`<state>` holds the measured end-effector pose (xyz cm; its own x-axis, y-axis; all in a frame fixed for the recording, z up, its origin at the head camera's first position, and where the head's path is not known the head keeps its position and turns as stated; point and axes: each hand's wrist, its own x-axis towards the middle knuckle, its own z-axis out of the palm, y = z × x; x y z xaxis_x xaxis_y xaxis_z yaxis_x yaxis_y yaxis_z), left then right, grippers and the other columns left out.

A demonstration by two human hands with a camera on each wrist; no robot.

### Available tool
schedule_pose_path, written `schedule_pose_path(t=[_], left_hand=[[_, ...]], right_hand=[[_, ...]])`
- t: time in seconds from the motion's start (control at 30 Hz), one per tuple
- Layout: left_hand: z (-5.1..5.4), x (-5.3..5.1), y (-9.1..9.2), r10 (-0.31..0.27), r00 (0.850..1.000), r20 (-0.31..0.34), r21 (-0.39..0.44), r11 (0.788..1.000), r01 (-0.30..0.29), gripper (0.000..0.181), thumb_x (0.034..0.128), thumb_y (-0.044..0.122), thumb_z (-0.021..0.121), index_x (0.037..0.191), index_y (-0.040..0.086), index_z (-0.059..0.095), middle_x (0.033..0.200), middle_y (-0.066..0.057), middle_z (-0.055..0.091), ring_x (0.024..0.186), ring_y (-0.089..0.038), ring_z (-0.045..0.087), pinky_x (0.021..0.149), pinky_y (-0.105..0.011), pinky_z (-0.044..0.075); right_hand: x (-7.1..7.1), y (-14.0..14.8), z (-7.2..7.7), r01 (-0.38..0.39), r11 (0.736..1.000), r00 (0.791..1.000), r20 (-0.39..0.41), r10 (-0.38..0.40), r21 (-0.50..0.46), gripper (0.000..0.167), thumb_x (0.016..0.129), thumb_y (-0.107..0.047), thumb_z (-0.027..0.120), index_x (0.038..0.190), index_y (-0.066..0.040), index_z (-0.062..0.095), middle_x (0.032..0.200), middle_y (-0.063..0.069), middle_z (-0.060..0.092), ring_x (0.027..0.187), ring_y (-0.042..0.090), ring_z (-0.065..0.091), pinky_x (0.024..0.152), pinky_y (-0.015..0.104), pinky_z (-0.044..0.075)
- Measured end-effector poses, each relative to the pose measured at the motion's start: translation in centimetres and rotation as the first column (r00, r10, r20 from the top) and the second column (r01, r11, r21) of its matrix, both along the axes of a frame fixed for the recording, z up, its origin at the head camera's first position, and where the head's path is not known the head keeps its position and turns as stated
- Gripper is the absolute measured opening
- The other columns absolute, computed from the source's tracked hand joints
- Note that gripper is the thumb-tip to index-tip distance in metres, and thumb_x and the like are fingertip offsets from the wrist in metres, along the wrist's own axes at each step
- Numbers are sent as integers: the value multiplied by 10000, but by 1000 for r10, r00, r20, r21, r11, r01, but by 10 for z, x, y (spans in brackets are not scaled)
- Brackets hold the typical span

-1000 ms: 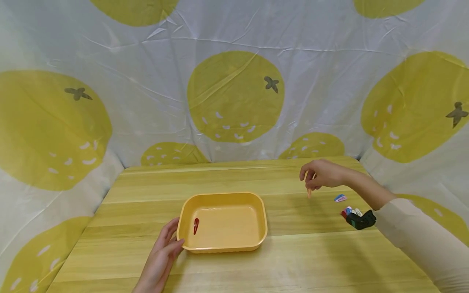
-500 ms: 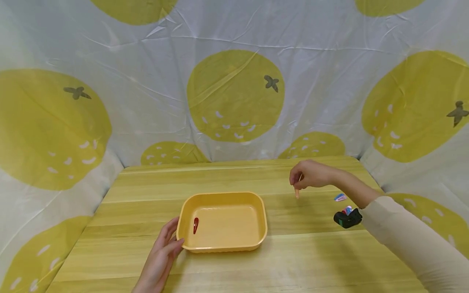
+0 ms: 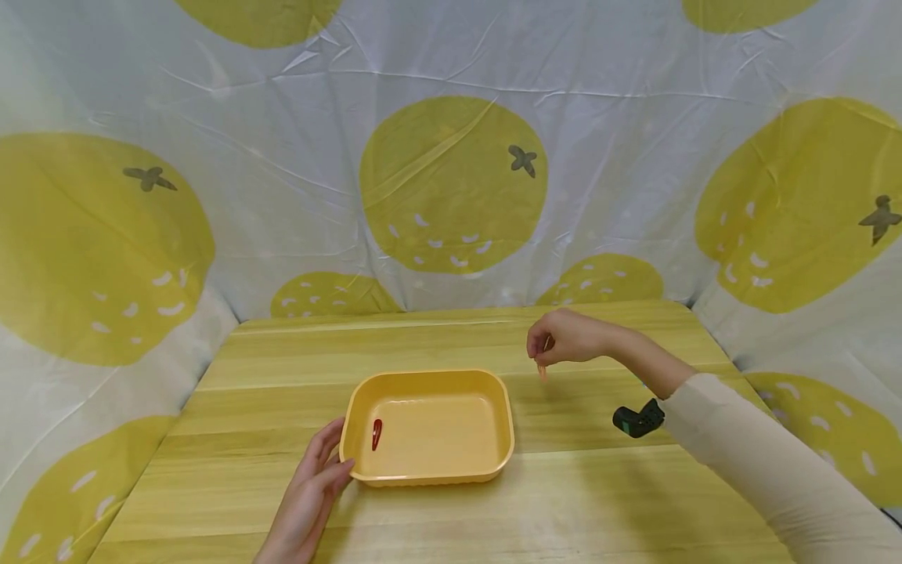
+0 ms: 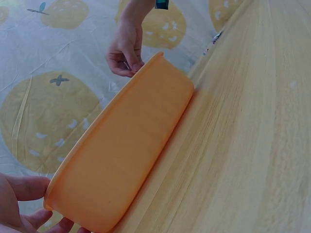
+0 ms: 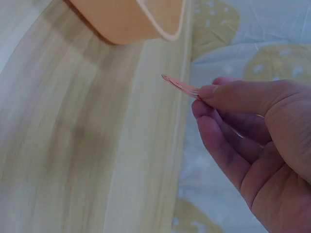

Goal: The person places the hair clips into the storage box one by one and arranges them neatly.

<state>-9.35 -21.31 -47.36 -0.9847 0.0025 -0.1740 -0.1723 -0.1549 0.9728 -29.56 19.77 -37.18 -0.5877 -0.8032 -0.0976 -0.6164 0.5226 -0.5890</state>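
Note:
A yellow-orange tray point(image 3: 437, 476) stands on the table, with a red hair clip point(image 3: 377, 435) lying at its left inside. My left hand point(image 3: 310, 489) grips the tray's left front corner, thumb on the rim; the left wrist view shows the fingers around the tray's end point(image 4: 116, 150). Above the table, right of the tray's far right corner, my right hand point(image 3: 572, 337) pinches an orange-pink hair clip point(image 3: 542, 372). In the right wrist view that clip point(image 5: 180, 87) sticks out from between thumb and forefinger, clear of the tray point(image 5: 121, 19).
A black device point(image 3: 638, 419) shows beside the right sleeve point(image 3: 761, 462), right of the tray. A patterned cloth point(image 3: 451, 70) hangs behind and at both sides of the wooden table point(image 3: 296, 352). Small items point(image 4: 214, 39) show at the table's far edge in the left wrist view.
My right hand has moved left toward the tray with the orange-pink clip, and the black device has shifted left with the arm. The clips on the right are now mostly hidden. My left hand stays put.

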Motion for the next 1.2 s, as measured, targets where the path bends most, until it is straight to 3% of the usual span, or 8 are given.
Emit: schedule_pose_path(t=[0.43,0.77,1.2], left_hand=[[1,-1,-2,-5,1000,-15,3,1000,5,640,1036,11,512,1606,83,231,1625,-138,244,1360,-229,442,1018,-264,454],[0,-1,-1,-6,1000,0,5,1000,6,627,1036,14,508,1600,96,249,1619,-124,257,1387,-275,408,1022,-272,452],[-1,-2,-1,-10,1000,11,0,1000,10,634,1039,23,509,1606,100,237,1633,-124,241,1428,-313,340,1018,-262,447]], right_hand=[[-4,-34,6,-50,998,998,30,52,-47,116,937,17,698,910,-96,704,867,-15,705,833,123,708,708,306,568],[-5,-59,6,-104,994,995,-7,104,-11,68,927,-4,721,916,-69,706,881,-36,691,837,77,682,722,281,561],[-8,-95,5,-178,984,983,54,177,16,65,916,30,742,907,-33,727,833,-7,725,805,144,707,686,264,556]])
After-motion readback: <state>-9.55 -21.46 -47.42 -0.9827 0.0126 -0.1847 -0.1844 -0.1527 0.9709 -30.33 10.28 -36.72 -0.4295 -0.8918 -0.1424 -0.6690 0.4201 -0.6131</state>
